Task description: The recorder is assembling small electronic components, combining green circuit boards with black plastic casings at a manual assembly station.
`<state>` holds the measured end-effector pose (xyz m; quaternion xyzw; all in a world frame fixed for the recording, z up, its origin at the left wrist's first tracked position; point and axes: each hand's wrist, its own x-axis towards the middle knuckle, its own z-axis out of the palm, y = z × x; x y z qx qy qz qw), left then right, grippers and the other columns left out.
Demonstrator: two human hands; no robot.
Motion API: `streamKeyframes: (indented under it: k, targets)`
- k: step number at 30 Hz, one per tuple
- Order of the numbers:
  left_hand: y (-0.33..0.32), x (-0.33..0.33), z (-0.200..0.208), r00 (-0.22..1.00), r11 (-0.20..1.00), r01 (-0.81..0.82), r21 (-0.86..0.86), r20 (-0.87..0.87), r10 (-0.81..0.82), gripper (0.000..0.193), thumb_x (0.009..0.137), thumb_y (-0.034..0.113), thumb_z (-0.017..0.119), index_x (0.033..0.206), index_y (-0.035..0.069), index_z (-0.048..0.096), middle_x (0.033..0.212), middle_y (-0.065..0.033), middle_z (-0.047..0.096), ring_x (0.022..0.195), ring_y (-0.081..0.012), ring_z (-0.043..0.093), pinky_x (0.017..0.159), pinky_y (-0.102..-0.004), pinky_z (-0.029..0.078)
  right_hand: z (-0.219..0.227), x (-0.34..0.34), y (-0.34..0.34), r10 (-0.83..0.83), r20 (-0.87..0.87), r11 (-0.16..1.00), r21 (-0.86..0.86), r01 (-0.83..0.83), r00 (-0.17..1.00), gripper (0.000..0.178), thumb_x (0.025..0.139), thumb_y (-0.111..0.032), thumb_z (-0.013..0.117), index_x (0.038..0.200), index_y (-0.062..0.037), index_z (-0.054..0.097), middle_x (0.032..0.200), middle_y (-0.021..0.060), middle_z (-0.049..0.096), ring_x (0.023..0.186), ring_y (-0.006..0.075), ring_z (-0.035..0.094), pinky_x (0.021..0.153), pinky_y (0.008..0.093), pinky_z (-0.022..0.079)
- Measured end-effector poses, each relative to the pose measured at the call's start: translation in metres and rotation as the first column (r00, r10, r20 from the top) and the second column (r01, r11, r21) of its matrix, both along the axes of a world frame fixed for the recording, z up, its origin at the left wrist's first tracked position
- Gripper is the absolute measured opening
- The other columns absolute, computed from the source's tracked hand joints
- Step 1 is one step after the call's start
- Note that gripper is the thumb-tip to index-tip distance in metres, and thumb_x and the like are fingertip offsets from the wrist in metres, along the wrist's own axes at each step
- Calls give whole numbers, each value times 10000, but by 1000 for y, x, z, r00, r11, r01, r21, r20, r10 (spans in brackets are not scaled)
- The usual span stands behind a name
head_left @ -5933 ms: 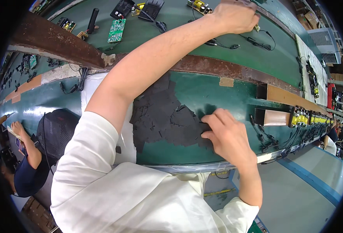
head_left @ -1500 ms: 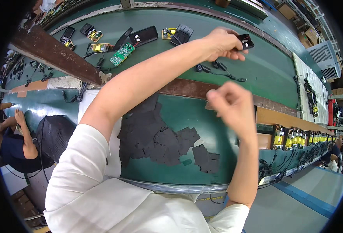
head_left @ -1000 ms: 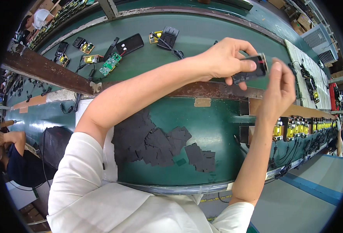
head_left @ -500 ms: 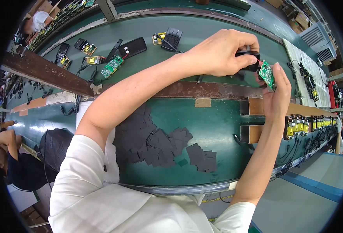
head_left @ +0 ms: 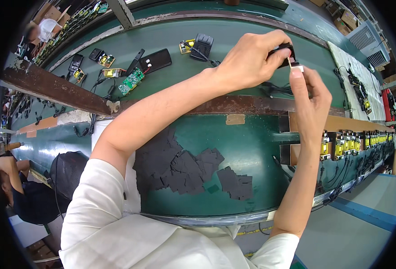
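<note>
My left hand [head_left: 250, 61] reaches over the brown rail and grips a black plastic case [head_left: 288, 46], partly hidden by the fingers. Just below it, my right hand [head_left: 311, 96] pinches a circuit board [head_left: 298, 68] between thumb and fingers. The board is turned nearly edge-on, close to the case's near end. Whether it touches the case, I cannot tell. A black cable [head_left: 278, 89] lies under my hands on the green belt.
Dark card pieces [head_left: 189, 166] are heaped on the near green table. Farther left lie a green circuit board [head_left: 131, 81] and an open black case [head_left: 155, 60]. Yellow-component boards [head_left: 348, 142] line the right ledge. A person [head_left: 27, 197] sits at left.
My right hand has turned the circuit board from showing its green face to edge-on and brought it nearer the case. The case is now tilted in my left hand.
</note>
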<state>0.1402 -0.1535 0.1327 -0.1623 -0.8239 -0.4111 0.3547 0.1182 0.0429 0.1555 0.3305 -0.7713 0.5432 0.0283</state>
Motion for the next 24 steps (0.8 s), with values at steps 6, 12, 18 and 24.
streamKeyframes:
  k: [6,12,18,24]
  targets:
    - [17,14,8,840,758,324,566,196,-506,282,1018,107,713,1249,-14,609,1028,-118,773,831,-107,706,692,-277,568,-2,-4,-2,-292,-324,955,-42,294,900,292,995,-205,776,1157,34,730,864,65,654,784,131,578,689,303,485]
    - [26,14,3,852,698,250,671,190,-489,358,1000,122,748,1285,-21,584,1028,-137,777,859,-91,697,746,-280,577,-22,-7,-7,-235,-722,921,49,387,651,370,1033,-191,743,1322,32,681,974,27,664,782,117,620,713,296,532]
    - [16,2,-3,894,654,225,722,113,-433,343,1020,140,735,1299,-6,598,1008,-110,777,900,-93,697,795,-298,576,-17,8,-16,-160,-266,987,-52,151,951,508,1042,-170,721,1500,-8,573,973,32,639,710,144,634,593,256,499]
    - [17,5,0,800,543,248,802,146,-582,335,1037,137,714,1320,0,597,999,-94,774,923,-97,695,828,-290,570,-1,20,-16,90,394,964,-267,20,914,566,1048,-126,688,1565,-10,491,935,31,638,680,93,586,496,202,389]
